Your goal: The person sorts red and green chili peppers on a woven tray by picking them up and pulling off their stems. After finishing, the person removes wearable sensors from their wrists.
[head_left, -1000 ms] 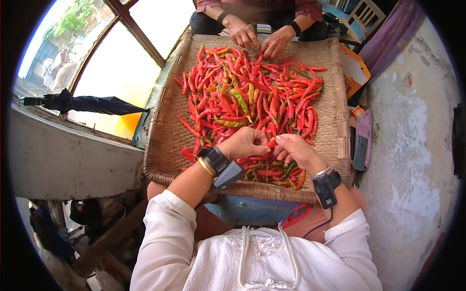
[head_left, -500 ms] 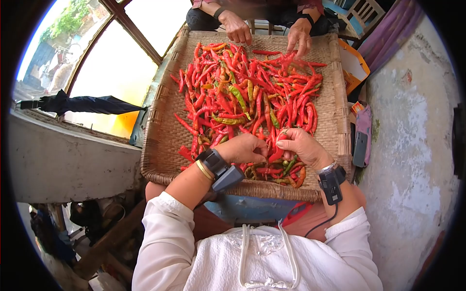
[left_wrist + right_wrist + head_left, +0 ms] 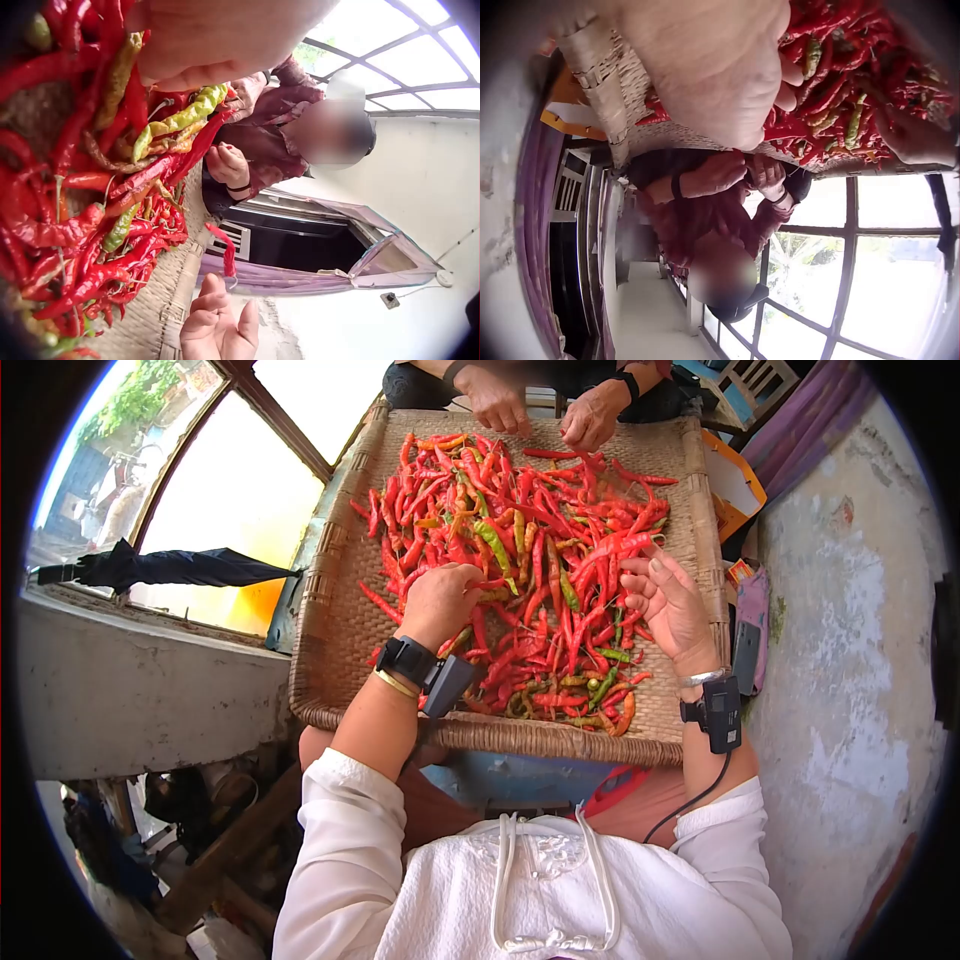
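A heap of red chili peppers, with some green and brownish ones among them, lies in a woven tray. My left hand reaches into the heap's left side, fingers bent down beside a red pepper. Its fingertips are hidden in the left wrist view, so I cannot tell whether it grips anything. Over the tray's right side, my right hand is turned palm up with fingers spread. Just beyond those fingers, in the left wrist view, a single red chili pepper hangs in the air with its stem toward the hand.
Across the tray, another person's hands hover near the far edge. A folded dark umbrella lies along the window at left. At right stand an orange-edged box, a phone and a stained wall.
My hands have parted from the near middle: the left went forward and left to the heap, the right went forward and right, letting go of a red chili pepper. The other person's hands have shifted too.
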{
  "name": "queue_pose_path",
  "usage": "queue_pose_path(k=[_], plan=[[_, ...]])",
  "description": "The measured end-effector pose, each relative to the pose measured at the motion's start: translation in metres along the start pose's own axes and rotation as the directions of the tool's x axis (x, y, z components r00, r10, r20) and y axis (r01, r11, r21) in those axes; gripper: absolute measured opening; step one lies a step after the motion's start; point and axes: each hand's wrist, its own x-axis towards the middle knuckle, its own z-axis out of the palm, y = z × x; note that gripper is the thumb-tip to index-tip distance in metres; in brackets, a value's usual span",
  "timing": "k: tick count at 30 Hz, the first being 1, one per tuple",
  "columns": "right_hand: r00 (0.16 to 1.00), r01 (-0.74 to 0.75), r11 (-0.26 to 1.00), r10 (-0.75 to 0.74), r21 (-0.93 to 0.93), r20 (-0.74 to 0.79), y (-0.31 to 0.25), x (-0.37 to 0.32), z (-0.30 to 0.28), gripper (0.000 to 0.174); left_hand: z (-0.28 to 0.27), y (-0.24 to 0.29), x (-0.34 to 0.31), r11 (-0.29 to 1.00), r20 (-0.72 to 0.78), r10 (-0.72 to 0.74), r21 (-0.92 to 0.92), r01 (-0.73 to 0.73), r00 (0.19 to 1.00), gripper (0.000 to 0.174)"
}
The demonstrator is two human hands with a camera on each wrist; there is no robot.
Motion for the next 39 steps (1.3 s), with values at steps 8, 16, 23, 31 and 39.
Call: queue_pose_path(k=[8,16,23,31,39], plan=[[0.960,-0.244,0.919,0.275,-0.308,0.058,0.032,-0.002,-0.013,0.026,0.004,0.010,-0.003,0.985,0.053,-0.041,0.168,0.032,0.998,0.021],[0.914,-0.264,0.776,0.390,-0.573,0.107,0.043,-0.012,0.002,0.025,-0.007,0.006,-0.003,0.990,0.171,0.089,-0.126,-0.068,0.981,0.017],[0.889,-0.237,0.804,0.406,-0.545,0.212,0.041,-0.027,0.014,0.023,0.005,0.034,-0.013,0.732,0.624,0.119,-0.581,0.356,0.773,0.015],[0.978,-0.188,0.851,0.206,-0.490,-0.017,0.014,-0.005,-0.006,0.014,0.018,0.010,-0.004,0.883,0.340,0.099,-0.464,0.075,0.935,0.016],[0.984,-0.164,0.979,0.154,-0.118,-0.090,0.022,0.004,-0.024,0.034,0.027,0.011,-0.006,0.987,0.396,0.050,-0.158,0.014,0.917,0.024]])
